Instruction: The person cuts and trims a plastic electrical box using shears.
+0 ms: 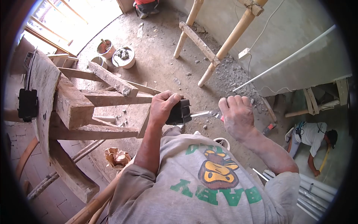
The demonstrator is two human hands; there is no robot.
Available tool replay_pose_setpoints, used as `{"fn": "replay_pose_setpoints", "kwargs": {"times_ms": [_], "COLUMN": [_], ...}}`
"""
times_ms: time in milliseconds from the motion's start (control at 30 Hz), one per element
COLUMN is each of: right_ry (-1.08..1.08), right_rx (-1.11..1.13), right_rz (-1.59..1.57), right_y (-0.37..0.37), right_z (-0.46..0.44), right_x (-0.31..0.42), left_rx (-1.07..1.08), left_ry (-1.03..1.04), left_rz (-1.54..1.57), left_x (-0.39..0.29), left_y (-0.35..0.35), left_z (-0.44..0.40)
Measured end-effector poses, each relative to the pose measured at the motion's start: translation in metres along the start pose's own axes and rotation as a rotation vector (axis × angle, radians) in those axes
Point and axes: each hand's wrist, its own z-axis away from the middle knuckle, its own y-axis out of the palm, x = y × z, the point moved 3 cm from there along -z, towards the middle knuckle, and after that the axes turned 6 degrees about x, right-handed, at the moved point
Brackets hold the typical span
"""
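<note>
My left hand [163, 107] grips a black plastic electrical box [179, 112] in front of my chest, with its open side toward the right. In my right hand [238, 116], fingers closed, are long-nose pliers [204, 114] with a red handle. Their jaws point left and meet the edge of the box; whether they bite on it I cannot tell. A second black box [28, 105] sits on the wooden plank at the far left.
A rough timber scaffold [74, 108] stands on my left. Buckets [123, 57], one holding grey mortar, stand ahead. Bamboo poles [227, 41] and a white pipe [285, 58] lean right. One person [313, 136] bends at right with a yellow tool; another [146, 6] is at the top.
</note>
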Motion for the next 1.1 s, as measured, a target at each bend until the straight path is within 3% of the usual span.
{"fn": "replay_pose_setpoints", "kwargs": {"times_ms": [167,267,467,567,967,1100], "right_ry": [-0.001,0.034,0.105,0.099,-0.057,-0.068], "right_rx": [-0.041,0.034,0.184,0.101,-0.117,-0.127], "right_rz": [-0.067,-0.106,-0.277,-0.265,-0.052,-0.120], "right_y": [-0.004,0.003,0.007,0.006,-0.020,-0.028], "right_z": [0.005,0.012,0.017,0.015,-0.006,-0.006], "right_x": [-0.001,0.000,-0.004,-0.005,-0.004,-0.006], "left_rx": [0.170,0.127,0.219,0.258,0.443,0.406], "left_ry": [0.153,0.205,0.188,0.203,0.066,-0.042], "left_rz": [0.235,0.165,0.270,0.273,0.262,0.226], "left_x": [0.007,0.005,0.005,0.005,0.008,0.007], "left_y": [-0.002,0.000,-0.002,0.001,0.000,-0.001], "left_z": [-0.006,-0.008,-0.008,-0.010,-0.019,-0.018]}}
